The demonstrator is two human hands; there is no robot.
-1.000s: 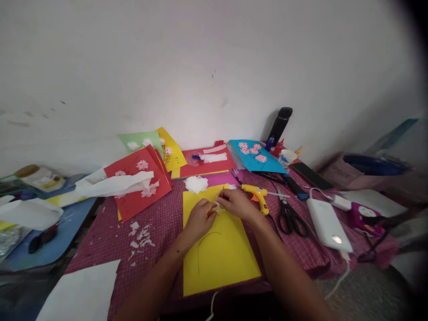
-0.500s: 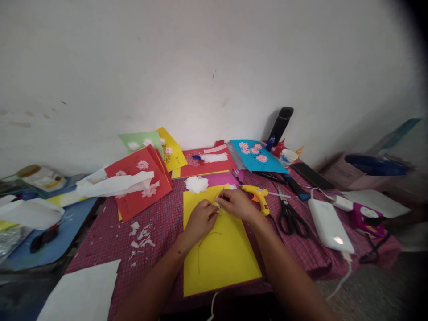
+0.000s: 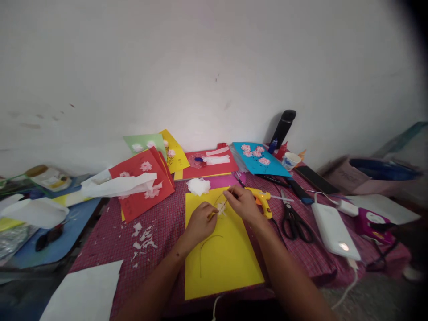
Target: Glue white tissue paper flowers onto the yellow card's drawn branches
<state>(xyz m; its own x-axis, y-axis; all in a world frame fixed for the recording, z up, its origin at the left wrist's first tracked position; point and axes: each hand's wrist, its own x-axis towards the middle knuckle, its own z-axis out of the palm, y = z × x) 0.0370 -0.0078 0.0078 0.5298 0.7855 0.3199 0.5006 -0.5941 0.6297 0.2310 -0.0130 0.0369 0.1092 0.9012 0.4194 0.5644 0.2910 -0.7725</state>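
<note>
A yellow sheet of paper [image 3: 227, 263] lies in front of me, with curved dark lines on its left part and near the top. Close to its upper edge a small white paper flower [image 3: 221, 207] sits between my hands. My left hand [image 3: 201, 221] is at its left, fingers curled in a pinch; whatever is between them is too small to make out. On the other side, my right hand [image 3: 244, 204] pinches what looks like a thin dark stick [image 3: 225, 203], its lower end by the petals. A pile of white paper pieces [image 3: 198, 186] overlaps the sheet's top left corner.
Right of the sheet are a yellow glue gun [image 3: 264, 203], black scissors [image 3: 296, 223] and a white power bank [image 3: 336, 232]. Flower cards, red [image 3: 137, 200] and blue [image 3: 261, 165], lie toward the wall. Paper scraps [image 3: 143, 240] litter the checked cloth at left.
My hands have moved apart, and the white flower between them now shows. My right hand has shifted slightly right. The whole view has shifted a little.
</note>
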